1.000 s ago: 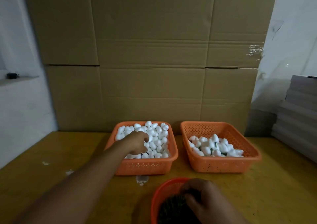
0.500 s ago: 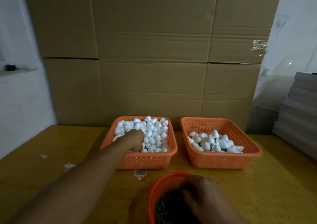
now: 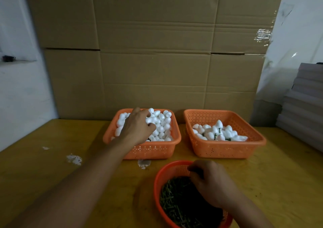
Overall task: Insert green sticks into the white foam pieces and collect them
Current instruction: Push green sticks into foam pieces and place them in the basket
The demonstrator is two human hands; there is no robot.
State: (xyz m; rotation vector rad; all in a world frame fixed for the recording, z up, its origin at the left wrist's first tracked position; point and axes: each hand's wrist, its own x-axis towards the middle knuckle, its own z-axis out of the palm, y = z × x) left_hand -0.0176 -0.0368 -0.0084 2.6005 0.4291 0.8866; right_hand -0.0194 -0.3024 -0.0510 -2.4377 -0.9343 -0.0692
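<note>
Left hand (image 3: 138, 128) is reaching into the left orange basket (image 3: 150, 150), fingers curling down over the white foam pieces (image 3: 161, 122) heaped inside; whether it is actually gripping one, cannot tell, the fingertips are buried in the pile. Right hand (image 3: 209, 182) is sitting over the round red basket (image 3: 158, 184), fingers bunched narrow and pinching at something dark right at the far rim, looking like green sticks (image 3: 176, 198), though the pinch itself is too dim to read. Taking the round red basket as landmark: it is standing nearest the person on the yellow table (image 3: 43, 175), loaded with a dark heap of the sticks. Left orange basket is lying beyond it and to its left, nearly full of foam. Right orange basket (image 3: 225, 149) is lying beyond it and to its right, apart from the left one, holding a lower layer of finished foam pieces (image 3: 218, 133) with bits of green stem showing between them. Small white scraps (image 3: 74, 158) are lying on the table to the left of the red basket, one more just beyond its far rim. Big cardboard sheets (image 3: 153, 53) are standing behind both orange baskets. A stack of grey boards (image 3: 304, 105) is sitting far off to the right.
</note>
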